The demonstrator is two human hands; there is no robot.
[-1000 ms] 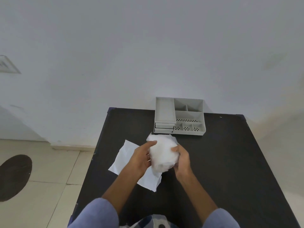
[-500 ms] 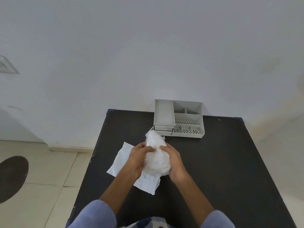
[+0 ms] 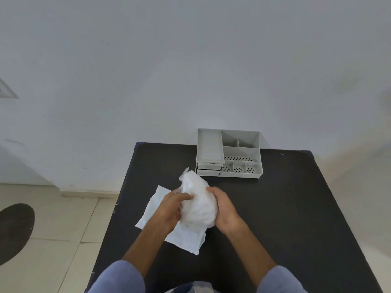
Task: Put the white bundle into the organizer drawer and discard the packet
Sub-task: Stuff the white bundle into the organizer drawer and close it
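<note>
A clear plastic packet (image 3: 196, 205) filled with a white bundle is held upright over the middle of the black table (image 3: 285, 208). My left hand (image 3: 173, 208) grips the packet's left side, fingers curled near its top. On the right side my right hand (image 3: 225, 208) cups it. A flat white sheet (image 3: 182, 235) lies on the table under and left of my hands. The grey organizer (image 3: 229, 153) stands at the table's far edge against the wall; its two small drawers (image 3: 209, 169) at the front left look closed.
The organizer has several open compartments, some with perforated floors. The table's left edge drops to a tiled floor with a dark round patch (image 3: 12, 229). A plain white wall rises behind the table.
The packet has turned from a rounded wad held between both hands to an upright shape, its top now pointing at the organizer. Both hands have shifted slightly lower and closed more around it.
</note>
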